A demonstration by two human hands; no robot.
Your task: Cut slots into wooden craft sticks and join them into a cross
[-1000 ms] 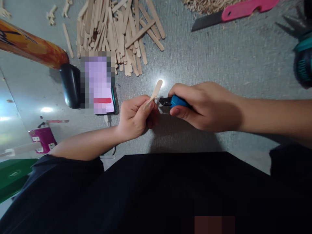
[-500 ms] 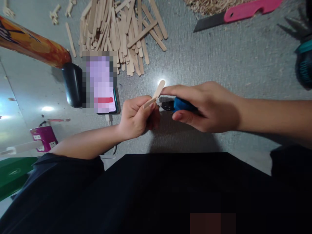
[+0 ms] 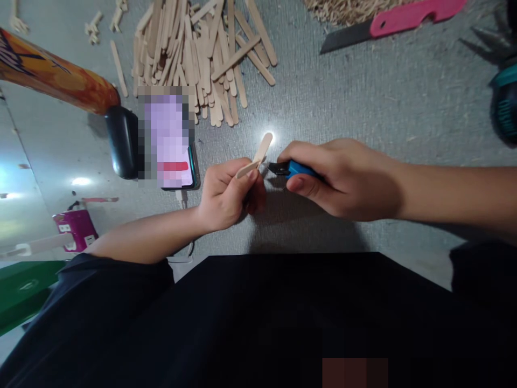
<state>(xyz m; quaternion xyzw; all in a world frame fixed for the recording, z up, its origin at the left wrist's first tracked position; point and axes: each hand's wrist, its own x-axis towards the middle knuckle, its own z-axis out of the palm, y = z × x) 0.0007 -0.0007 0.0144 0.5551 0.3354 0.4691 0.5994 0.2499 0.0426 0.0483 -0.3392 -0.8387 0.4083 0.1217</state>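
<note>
Wooden craft stick [image 3: 264, 146], bent: pinches it in left hand [image 3: 226, 194], toward the surface's [image 3: 335, 86] near edge. Wraps right hand [image 3: 343, 180] round blue-handled cutter [image 3: 301, 169], just beside. Beyond, shows phone [image 3: 169, 140], then heaped sticks [image 3: 202, 64], pink-handled blade [image 3: 416, 19].

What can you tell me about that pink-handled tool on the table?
The pink-handled tool has a plastic-looking handle, with a small dark hole near the blade and a notch in its lower edge. The dark grey blade looks metal and ends in a slant. It lies on the grey table, beside or against pale shavings; nobody holds it.
</note>
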